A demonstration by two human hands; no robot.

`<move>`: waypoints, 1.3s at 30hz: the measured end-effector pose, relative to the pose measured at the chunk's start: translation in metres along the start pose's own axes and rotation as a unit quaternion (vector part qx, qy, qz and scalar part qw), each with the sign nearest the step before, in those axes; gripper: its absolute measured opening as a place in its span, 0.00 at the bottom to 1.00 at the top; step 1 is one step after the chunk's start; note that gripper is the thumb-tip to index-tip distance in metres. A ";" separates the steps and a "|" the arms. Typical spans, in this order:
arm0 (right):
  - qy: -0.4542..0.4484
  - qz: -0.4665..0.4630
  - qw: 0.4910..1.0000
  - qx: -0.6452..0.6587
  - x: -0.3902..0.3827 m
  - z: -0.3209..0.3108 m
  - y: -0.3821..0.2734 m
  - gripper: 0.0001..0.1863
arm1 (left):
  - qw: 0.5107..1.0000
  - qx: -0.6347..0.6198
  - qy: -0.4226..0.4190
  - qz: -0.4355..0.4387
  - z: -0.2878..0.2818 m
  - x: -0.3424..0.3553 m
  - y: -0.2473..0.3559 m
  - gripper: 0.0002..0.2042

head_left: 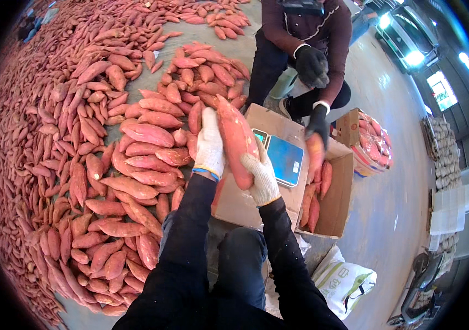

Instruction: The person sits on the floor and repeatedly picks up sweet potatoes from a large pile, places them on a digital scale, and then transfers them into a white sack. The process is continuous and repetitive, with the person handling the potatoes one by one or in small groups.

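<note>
A large, long sweet potato (236,140) with reddish-pink skin is held up above a cardboard surface, tilted. My right hand (262,177), in a whitish knit glove, is closed round its lower right side. My left hand (210,142), in a white glove, lies against its left side; its fingertips are partly hidden. Right of the held sweet potato, a digital scale (285,159) with a blue plate rests on the cardboard (238,207). Beyond my left hand lies a heap of loose sweet potatoes (147,133).
Facing me, a crouching co-worker's black-gloved hand (317,124) holds a sweet potato over an open carton (334,212) containing several. Another filled box (348,127) stands behind it. A white printed bag (344,281) lies at the lower right. A vehicle (407,38) stands at the far right.
</note>
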State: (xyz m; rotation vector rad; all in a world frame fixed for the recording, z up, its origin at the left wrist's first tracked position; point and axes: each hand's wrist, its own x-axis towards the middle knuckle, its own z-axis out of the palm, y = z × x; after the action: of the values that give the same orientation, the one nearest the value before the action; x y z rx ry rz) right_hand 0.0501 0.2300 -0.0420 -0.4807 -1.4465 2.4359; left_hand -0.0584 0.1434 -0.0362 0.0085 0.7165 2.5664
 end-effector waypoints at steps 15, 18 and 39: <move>0.318 -0.125 0.766 -0.545 0.007 -0.105 0.004 0.46 | 0.991 -0.081 -0.106 0.005 -0.037 0.001 -0.004 0.17; 0.329 -0.117 0.728 -0.589 0.016 -0.110 0.009 0.44 | 0.986 -0.070 -0.152 0.019 -0.048 0.003 -0.009 0.18; 0.337 -0.092 0.638 -0.686 0.022 -0.096 0.002 0.48 | 0.971 0.226 0.021 0.070 -0.010 -0.016 0.006 0.19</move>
State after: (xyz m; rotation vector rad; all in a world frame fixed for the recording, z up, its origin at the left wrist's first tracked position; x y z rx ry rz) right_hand 0.0695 0.3141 -0.0900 -1.2035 -2.3955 0.3483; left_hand -0.0478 0.1265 -0.0404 0.1577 1.3456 2.4796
